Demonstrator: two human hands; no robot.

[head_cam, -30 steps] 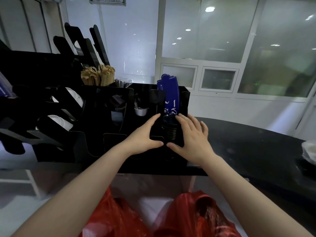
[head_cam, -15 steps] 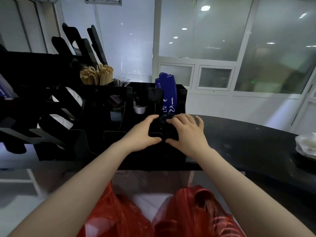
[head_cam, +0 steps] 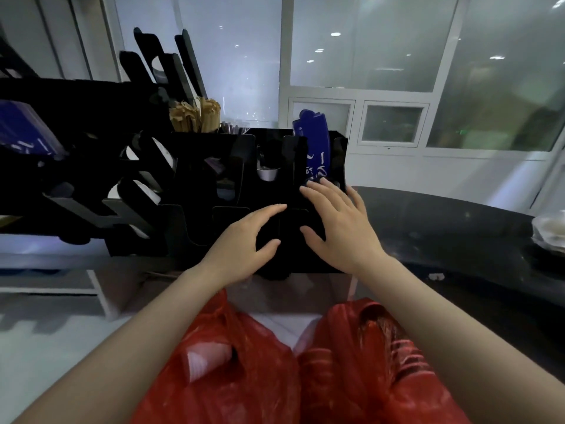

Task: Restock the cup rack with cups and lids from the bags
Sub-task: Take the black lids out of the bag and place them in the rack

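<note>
My two bare forearms reach forward to a black cup rack (head_cam: 238, 166) that stands on a dark counter (head_cam: 443, 228). A second ago both hands were wrapped round a stack of black lids, pressing it down into the front right slot of the rack. Now they have let go. My left hand (head_cam: 244, 237) and my right hand (head_cam: 339, 228) hover just in front of that slot with fingers spread and relaxed, holding nothing, and a dark gap shows between them. The lids themselves I cannot make out against the black rack, so I judge they are seated in the slot, though I cannot confirm how deep. A blue sleeve of cups (head_cam: 315, 148) stands upright in the compartment just behind my right fingertips. Below my arms, two red plastic bags (head_cam: 220, 371) sit open and near. This batch of lids looks stocked, so the bags are the likely next reach.
</note>
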